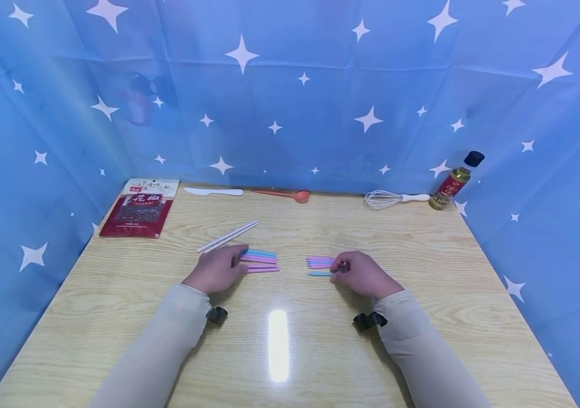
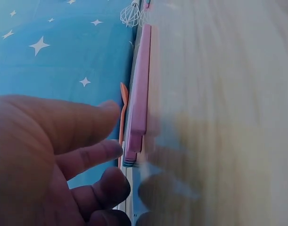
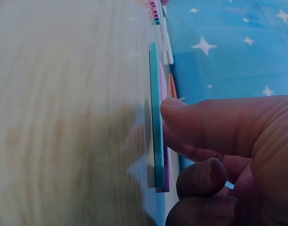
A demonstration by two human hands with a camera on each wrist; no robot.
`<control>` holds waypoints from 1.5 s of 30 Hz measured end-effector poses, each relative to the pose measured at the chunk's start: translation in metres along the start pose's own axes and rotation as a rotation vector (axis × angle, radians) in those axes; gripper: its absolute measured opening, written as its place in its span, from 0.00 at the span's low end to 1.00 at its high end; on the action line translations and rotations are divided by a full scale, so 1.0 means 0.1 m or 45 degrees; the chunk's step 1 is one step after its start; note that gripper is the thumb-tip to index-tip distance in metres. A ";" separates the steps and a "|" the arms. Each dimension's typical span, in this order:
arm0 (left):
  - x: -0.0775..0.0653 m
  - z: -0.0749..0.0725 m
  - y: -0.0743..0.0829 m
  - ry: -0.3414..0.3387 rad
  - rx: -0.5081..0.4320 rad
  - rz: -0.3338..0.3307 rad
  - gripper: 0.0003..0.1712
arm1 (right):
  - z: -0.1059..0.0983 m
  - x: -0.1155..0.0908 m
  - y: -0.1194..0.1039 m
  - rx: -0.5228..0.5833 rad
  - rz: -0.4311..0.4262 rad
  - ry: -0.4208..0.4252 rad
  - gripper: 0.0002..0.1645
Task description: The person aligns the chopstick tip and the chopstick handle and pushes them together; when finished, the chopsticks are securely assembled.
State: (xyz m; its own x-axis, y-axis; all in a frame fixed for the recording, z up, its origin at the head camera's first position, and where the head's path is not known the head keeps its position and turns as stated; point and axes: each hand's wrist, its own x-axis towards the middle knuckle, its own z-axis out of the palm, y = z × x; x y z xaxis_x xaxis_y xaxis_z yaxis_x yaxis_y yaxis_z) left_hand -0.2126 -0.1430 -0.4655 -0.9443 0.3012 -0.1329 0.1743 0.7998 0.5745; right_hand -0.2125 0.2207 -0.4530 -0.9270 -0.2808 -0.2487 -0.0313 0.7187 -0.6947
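Two groups of thin coloured plastic sticks lie on the table. At the left group of blue, pink and purple sticks [image 1: 264, 260], my left hand [image 1: 216, 268] rests by their left ends. In the left wrist view its thumb and fingers [image 2: 111, 186] are apart and loosely bent, with nothing between them. My right hand [image 1: 362, 274] is over the right ends of the other group, pink and purple sticks [image 1: 318, 262]. A separate blue stick [image 3: 156, 117] lies in front of that group, near the right thumb [image 3: 191, 115]; I see no clear pinch on it.
Behind the left hand lie white chopsticks [image 1: 228, 236]. Along the back edge are a red seasoning bag [image 1: 138, 211], a white knife [image 1: 214, 191], a red spoon [image 1: 301, 196], a whisk [image 1: 384, 199] and a bottle [image 1: 449, 187]. A blue starred curtain [image 1: 290, 141] surrounds the table.
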 end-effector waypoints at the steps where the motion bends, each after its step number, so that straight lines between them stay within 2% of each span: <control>1: 0.00 0.00 0.00 -0.001 -0.006 -0.007 0.34 | 0.00 0.00 0.01 0.000 0.001 0.002 0.03; 9: 0.00 0.01 0.01 0.011 -0.034 -0.052 0.30 | 0.01 0.03 0.06 0.037 0.000 -0.022 0.05; 22: 0.02 0.04 0.01 0.007 -0.044 -0.044 0.24 | 0.01 0.04 0.06 0.032 -0.018 -0.016 0.05; 33: 0.03 0.04 0.06 0.180 -0.041 -0.095 0.16 | -0.01 0.04 0.06 -0.029 -0.009 0.010 0.04; 45: 0.08 0.05 0.05 0.192 -0.028 -0.105 0.06 | 0.03 0.04 0.04 -0.091 0.006 0.050 0.03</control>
State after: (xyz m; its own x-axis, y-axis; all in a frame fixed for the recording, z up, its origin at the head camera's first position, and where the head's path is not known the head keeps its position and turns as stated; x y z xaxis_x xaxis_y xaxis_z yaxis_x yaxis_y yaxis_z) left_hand -0.2183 -0.1341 -0.4683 -0.9865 0.1526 -0.0585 0.0902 0.8066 0.5842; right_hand -0.2151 0.2211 -0.4588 -0.9412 -0.2530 -0.2239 -0.0524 0.7640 -0.6431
